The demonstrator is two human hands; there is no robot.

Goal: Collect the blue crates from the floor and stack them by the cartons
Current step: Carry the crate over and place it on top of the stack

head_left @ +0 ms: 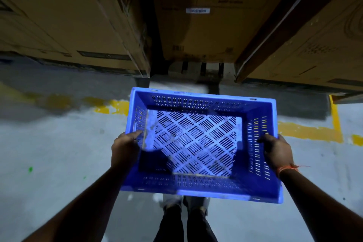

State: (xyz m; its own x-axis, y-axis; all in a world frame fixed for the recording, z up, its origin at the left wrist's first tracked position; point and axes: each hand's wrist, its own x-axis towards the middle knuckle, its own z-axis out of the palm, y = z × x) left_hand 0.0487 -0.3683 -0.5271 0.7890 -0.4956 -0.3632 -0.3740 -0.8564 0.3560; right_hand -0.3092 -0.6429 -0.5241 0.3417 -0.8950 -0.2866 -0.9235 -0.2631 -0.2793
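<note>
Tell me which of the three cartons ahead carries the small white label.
The middle carton, straight beyond the blue crate. Its white label sits on the front face; the left carton and right carton show none.

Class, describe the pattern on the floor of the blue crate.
A diagonal lattice of slotted diamond panels covers the crate floor, best seen in the head view.

The cartons (196, 15) run off the top and both side edges, and their printed text is too blurred to read. The white label (197, 10) is unreadable too. The blue crate (200, 143) hides most of the person's feet (184, 204) (only a strip shows), and both forearms leave the bottom edge.
</note>
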